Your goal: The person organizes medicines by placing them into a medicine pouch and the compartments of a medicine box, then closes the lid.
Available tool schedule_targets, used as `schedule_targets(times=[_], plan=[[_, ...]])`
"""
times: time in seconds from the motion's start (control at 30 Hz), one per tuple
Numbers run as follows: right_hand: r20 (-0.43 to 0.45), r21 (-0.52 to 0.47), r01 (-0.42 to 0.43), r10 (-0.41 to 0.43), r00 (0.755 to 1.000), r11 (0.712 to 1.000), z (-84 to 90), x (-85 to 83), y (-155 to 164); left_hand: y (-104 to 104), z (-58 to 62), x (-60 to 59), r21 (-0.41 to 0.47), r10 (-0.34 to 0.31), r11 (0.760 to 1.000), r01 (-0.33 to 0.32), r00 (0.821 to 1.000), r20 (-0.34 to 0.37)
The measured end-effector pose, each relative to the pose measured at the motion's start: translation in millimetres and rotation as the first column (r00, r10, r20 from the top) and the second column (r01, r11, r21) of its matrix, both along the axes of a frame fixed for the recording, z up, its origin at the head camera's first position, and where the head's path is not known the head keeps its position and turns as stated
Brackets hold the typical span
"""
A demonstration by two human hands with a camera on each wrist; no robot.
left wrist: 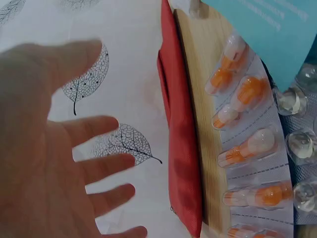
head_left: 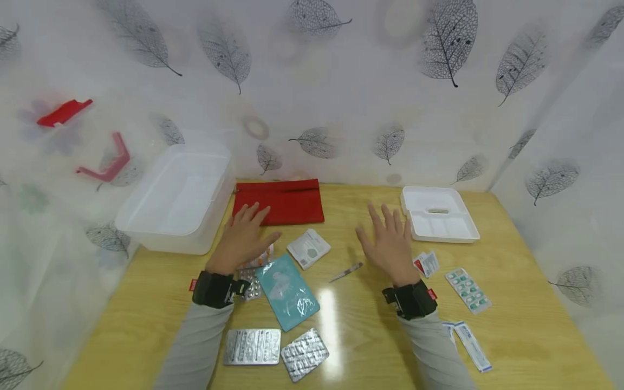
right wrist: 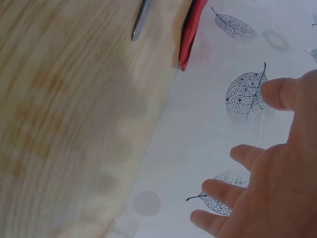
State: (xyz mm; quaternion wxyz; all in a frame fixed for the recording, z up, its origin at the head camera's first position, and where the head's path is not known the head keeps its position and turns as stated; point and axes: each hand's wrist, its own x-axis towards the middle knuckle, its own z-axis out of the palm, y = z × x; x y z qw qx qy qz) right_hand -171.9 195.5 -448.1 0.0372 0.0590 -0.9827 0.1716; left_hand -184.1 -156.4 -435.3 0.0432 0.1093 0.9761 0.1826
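Fingers on both our hands were spread wide and held nothing. Our left hand (head_left: 244,235) hung flat over the table (head_left: 526,336), with its fingertips over the near edge of the red pouch (head_left: 283,201). We could not tell if they touched it. Under that hand's wrist lay a strip of orange pills (left wrist: 250,148), and a strip of clear pills (left wrist: 299,148) lay just beside it. Next to them was a teal packet (head_left: 287,292).

Our right hand (head_left: 387,244) was flat and open too, over bare wood near the middle of the table. A small metal tool (head_left: 346,272) lay just to its left, near the wrist. A small red and white packet (head_left: 427,264) lay just to its right.

A white packet (head_left: 309,248) sat between our two hands. Two silver pill strips (head_left: 275,349) lay close to us, side by side. A strip of green pills (head_left: 468,290) and a long thin packet (head_left: 470,344) lay on the right side. A big clear box (head_left: 175,197) stood at the back left, touching the pouch. A white tray (head_left: 439,222) sat at the back right.
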Motion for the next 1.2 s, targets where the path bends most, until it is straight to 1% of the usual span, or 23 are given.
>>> schedule_targets(times=[0.1, 0.2, 0.3, 0.37, 0.43, 0.57, 0.63, 0.73, 0.83, 0.9, 0.97, 1.13, 1.2], plan=[[0.016, -0.004, -0.004, 0.004, 1.0, 1.0, -1.0, 0.0, 0.6, -2.0, 2.5, -3.6, 0.011, -0.003, 1.0, 0.003, 1.0, 0.006], [0.031, -0.015, -0.02, 0.02, 0.999, 1.0, -0.1, -0.9, -0.3, -3.6, 10.4, -12.8, -0.009, -0.001, 1.0, 0.001, 1.0, 0.006], [0.033, -0.03, -0.033, 0.034, 0.999, 0.999, 0.9, -1.5, 0.5, 0.6, 18.0, -31.2, -0.049, -0.001, 0.999, 0.001, 1.0, 0.005], [0.029, -0.036, -0.035, 0.036, 0.999, 0.999, 0.7, -1.8, 1.1, 6.1, 19.9, -45.7, -0.073, 0.009, 0.997, -0.007, 1.0, 0.029], [0.029, -0.033, -0.034, 0.035, 0.999, 0.999, -1.2, -1.7, 2.2, 12.7, 17.4, -60.9, -0.088, 0.026, 0.996, -0.02, 0.997, 0.072], [0.052, -0.031, -0.036, 0.038, 0.998, 0.999, -5.9, -0.4, 2.8, 22.7, 8.2, -89.5, -0.119, 0.069, 0.992, -0.049, 0.983, 0.17], [0.061, -0.032, -0.043, 0.045, 0.997, 0.999, -7.3, -0.5, 1.6, 24.2, 5.1, -103.3, -0.119, 0.083, 0.991, -0.061, 0.979, 0.188], [0.056, -0.042, -0.047, 0.05, 0.997, 0.998, -8.3, -2.5, 0.5, 24.9, 1.4, -123.4, -0.087, 0.086, 0.994, -0.072, 0.981, 0.173], [0.05, -0.036, -0.042, 0.044, 0.998, 0.998, -9.0, -4.4, 2.1, 26.2, -3.2, -140.1, -0.062, 0.078, 0.996, -0.071, 0.988, 0.134], [0.054, -0.031, -0.04, 0.042, 0.998, 0.999, -9.7, -4.1, 2.7, 26.4, -6.2, -147.0, -0.073, 0.08, 0.995, -0.072, 0.991, 0.109], [0.06, -0.026, -0.038, 0.04, 0.997, 0.999, -11.0, -2.8, 2.4, 26.0, -9.2, -151.3, -0.086, 0.086, 0.993, -0.078, 0.992, 0.093], [0.078, -0.042, -0.036, 0.039, 0.996, 0.998, -13.3, -1.1, -0.1, 23.7, -23.2, -167.6, -0.135, 0.083, 0.988, -0.077, 0.996, 0.04], [0.089, -0.044, -0.039, 0.043, 0.995, 0.998, -13.6, -1.2, -0.7, 23.1, -28.1, -175.0, -0.147, 0.082, 0.986, -0.08, 0.997, 0.007]])
